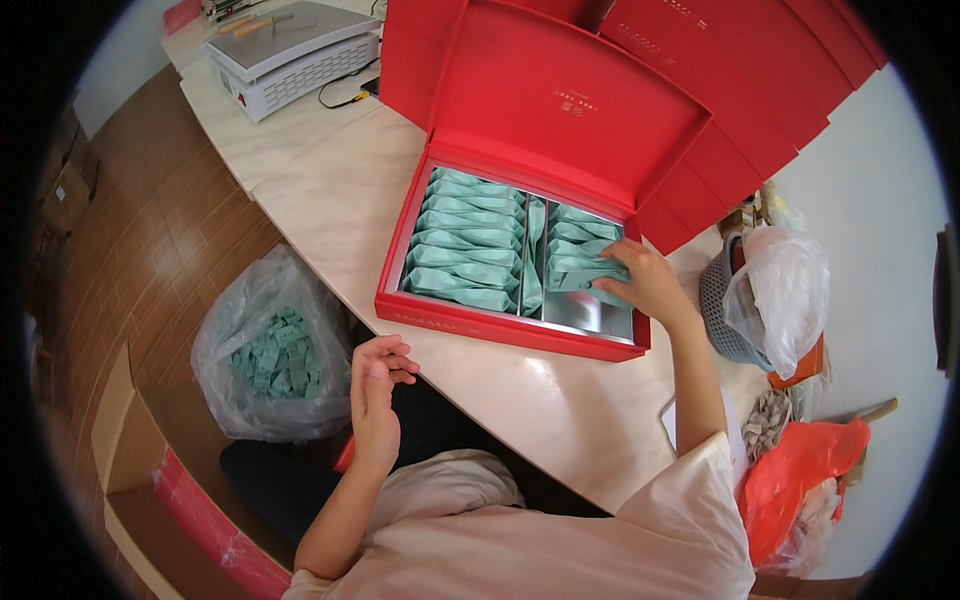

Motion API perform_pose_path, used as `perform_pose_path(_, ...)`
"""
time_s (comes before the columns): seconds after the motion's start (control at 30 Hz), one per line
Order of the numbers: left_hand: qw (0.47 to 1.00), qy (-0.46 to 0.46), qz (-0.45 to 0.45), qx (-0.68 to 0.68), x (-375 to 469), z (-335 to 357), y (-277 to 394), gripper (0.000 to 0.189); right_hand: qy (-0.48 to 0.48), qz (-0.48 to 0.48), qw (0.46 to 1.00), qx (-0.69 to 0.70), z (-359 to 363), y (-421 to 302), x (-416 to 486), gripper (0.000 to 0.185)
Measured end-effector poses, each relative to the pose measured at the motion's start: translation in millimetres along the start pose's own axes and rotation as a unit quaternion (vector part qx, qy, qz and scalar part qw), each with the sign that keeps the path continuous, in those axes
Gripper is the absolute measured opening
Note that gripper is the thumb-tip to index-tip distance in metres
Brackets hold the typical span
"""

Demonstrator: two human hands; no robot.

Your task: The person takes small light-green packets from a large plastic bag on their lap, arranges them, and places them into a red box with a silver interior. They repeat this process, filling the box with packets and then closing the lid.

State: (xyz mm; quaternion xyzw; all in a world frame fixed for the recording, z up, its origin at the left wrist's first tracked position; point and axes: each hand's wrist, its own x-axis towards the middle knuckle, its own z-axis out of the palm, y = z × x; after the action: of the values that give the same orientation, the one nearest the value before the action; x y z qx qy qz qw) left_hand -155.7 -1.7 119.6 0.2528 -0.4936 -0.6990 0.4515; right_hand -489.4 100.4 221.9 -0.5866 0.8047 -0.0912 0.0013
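Note:
A red gift box (513,342) lies open on the table, its lid (570,105) tilted back. Green packets (465,259) fill the left compartment in a row, and more stand on edge in the narrow middle slot. In the right compartment, packets (581,232) occupy the far part; bare silvery lining (589,313) shows nearest me. My right hand (643,281) grips the front green packet (574,279) at its right end, thumb in front and fingers behind. Away from the box, my left hand (381,390) hangs above my lap before the table edge, fingers loosely bent with nothing in them.
More red boxes (750,90) rise behind the lid. A clear bag of green packets (277,360) sits at lower left, beside a cardboard carton (124,442). A white machine (296,64) is at far left. On the right are a grey basket (724,315) and a red plastic bag (802,480).

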Motion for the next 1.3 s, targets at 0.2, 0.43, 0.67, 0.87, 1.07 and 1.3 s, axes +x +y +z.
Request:
perform_pose_path(0.2,0.999,0.022,-0.034,-0.006,1,-15,-6,0.026,0.104,-0.040,0.982,-0.151,55,23,13,0.073)
perform_pose_path(0.43,0.997,0.044,-0.062,-0.014,1,-34,-13,0.021,0.108,0.008,0.958,-0.267,72,26,19,0.089)
perform_pose_path(0.67,0.993,0.071,-0.088,-0.020,-6,-57,-22,0.018,0.080,0.018,0.956,-0.281,63,25,8,0.102)
perform_pose_path(0.87,0.991,0.085,-0.085,-0.061,-3,-76,-26,0.017,0.077,0.038,0.961,-0.263,28,1,-3,0.093)
perform_pose_path(1.07,0.973,0.204,-0.074,-0.077,-8,-146,-23,0.015,0.342,-0.025,0.930,0.131,45,-160,-14,0.032)
perform_pose_path(1.3,0.908,0.411,-0.070,-0.048,-62,-269,-38,0.015,-0.014,-0.279,0.891,0.357,239,-376,45,0.016)
